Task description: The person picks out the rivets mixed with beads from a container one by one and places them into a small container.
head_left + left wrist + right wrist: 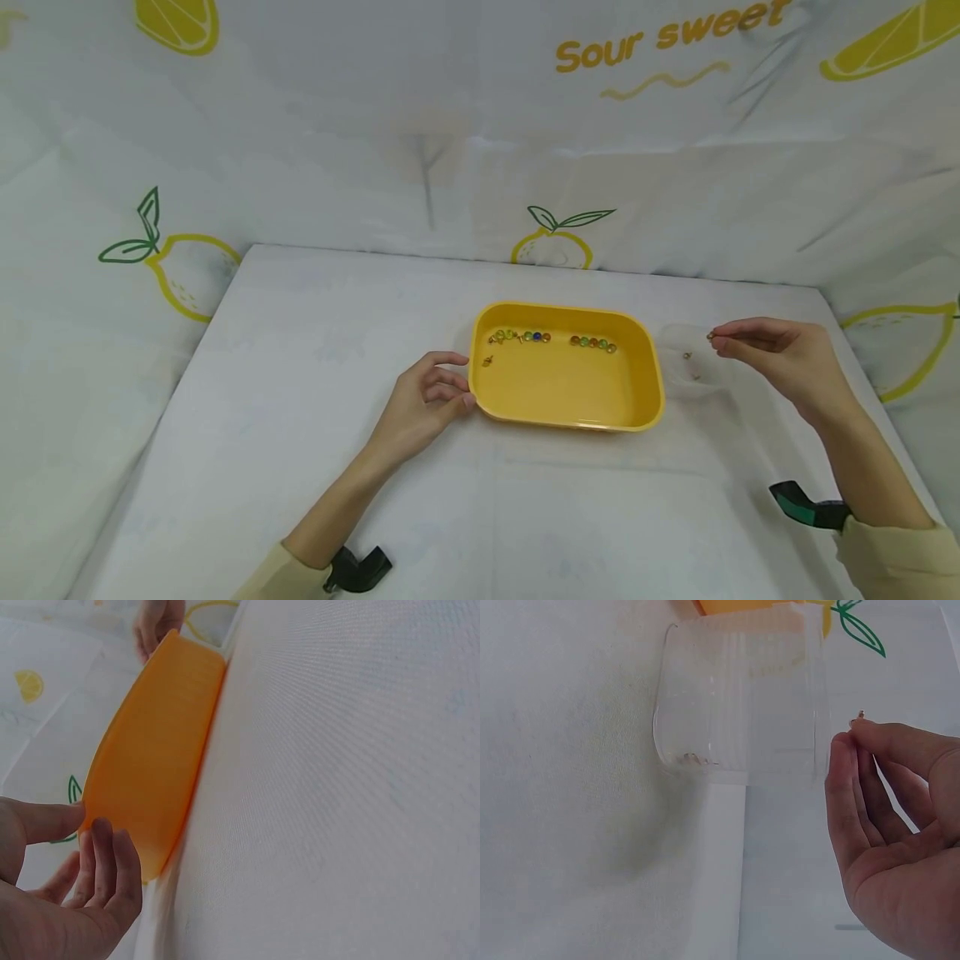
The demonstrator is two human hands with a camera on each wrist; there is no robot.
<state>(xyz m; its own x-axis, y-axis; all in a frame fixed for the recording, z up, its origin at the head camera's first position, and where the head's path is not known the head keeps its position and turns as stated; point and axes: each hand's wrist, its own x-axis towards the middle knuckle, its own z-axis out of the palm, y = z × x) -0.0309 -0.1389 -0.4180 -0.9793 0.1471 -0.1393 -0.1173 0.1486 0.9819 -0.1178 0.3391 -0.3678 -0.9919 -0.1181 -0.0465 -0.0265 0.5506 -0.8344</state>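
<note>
A yellow tray (570,392) stands on the table. Along its far side lie several coloured glass marbles (592,343), split into two short rows, with small gold-coloured metal pieces (487,361) near its left end. My left hand (426,404) touches the tray's left rim from outside, its fingers loosely bent against the wall (150,757). To the right of the tray stands a clear plastic cup (727,697) holding a few small metal pieces (694,759). Beside and above that cup, my right hand (783,358) pinches a small gold-coloured metal piece (859,718) between thumb and fingertips; its exact kind is too small to tell.
A white cloth covers the table (525,525), and its back edge meets a hanging white curtain (337,150) printed with lemons. Each wrist wears a dark camera mount, one at the left sleeve (360,571) and one at the right (810,506).
</note>
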